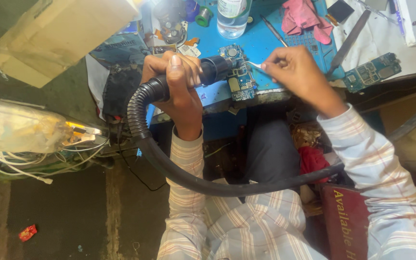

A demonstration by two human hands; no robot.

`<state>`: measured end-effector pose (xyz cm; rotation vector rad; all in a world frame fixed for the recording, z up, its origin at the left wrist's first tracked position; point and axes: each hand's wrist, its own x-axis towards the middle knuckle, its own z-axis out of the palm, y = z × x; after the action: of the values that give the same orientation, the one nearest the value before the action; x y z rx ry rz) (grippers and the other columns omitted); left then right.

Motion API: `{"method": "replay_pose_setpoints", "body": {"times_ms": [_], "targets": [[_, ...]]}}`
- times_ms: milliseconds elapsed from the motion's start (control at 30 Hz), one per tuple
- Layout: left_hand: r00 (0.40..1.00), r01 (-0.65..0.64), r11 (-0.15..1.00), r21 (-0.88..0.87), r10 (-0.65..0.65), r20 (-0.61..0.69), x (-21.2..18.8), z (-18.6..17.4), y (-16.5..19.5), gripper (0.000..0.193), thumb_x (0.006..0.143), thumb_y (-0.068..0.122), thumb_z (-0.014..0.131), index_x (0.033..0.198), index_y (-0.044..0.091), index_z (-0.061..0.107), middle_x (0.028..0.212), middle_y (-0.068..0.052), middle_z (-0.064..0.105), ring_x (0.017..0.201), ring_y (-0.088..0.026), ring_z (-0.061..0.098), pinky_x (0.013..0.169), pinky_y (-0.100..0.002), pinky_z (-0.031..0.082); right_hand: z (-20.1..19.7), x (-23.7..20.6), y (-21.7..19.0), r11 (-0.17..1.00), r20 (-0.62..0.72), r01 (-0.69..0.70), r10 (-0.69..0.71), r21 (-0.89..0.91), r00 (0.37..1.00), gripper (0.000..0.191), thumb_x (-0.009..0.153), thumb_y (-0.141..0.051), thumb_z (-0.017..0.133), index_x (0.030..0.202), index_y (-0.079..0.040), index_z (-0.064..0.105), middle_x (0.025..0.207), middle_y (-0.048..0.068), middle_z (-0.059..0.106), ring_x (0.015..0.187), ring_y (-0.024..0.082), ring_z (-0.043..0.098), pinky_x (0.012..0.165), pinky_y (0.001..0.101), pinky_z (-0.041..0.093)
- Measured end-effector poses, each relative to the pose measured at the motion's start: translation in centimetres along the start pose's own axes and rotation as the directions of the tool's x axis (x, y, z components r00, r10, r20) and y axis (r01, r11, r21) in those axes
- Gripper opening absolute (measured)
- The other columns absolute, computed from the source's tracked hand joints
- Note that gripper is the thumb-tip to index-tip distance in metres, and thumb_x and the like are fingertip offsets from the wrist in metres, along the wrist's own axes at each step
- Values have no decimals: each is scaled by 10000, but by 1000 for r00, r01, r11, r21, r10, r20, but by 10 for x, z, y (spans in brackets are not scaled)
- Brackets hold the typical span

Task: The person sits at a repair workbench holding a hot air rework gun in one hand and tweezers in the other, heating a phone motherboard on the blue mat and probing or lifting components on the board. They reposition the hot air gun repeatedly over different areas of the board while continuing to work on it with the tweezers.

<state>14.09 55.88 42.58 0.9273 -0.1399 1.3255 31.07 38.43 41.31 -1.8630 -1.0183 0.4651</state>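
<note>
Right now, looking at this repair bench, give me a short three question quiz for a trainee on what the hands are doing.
1. True or false: the left hand grips the black hot-air nozzle with the ribbed hose behind it.
2. What does the right hand hold? A) a screwdriver B) metal tweezers C) a brush
3. Fill in: the nozzle and tweezers both point at the blue ______ lying on the blue mat.

Key:
1. True.
2. B; the tips reach toward the board.
3. Circuit board; a second board lies apart at the right, and a pink cloth sits at the back of the mat.
</note>
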Motion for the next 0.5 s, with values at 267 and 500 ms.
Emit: {"method": "replay_pose_setpoints", "body": {"times_ms": [267, 500], "targets": [[1000, 1, 1000, 3, -1, 8, 0, -3, -1, 191, 1039, 8, 529, 888, 41, 416, 640, -75, 469, 544, -143, 444, 633, -331, 478, -16, 21, 28, 880, 190, -264, 202, 396, 961, 132, 960, -113, 717, 973, 16, 690, 726, 12, 592, 535, 14, 448, 452, 171, 301], [1000, 14, 1000, -7, -14, -3, -1, -6, 2, 197, 1026, 2, 528, 881, 46, 402, 674, -79, 467, 551, -149, 449, 640, -343, 476, -5, 7, 17, 854, 157, -249, 198, 457, 968, 139, 983, -144, 708, 970, -10, 675, 725, 6, 582, 517, 7, 408, 452, 173, 273]]}}
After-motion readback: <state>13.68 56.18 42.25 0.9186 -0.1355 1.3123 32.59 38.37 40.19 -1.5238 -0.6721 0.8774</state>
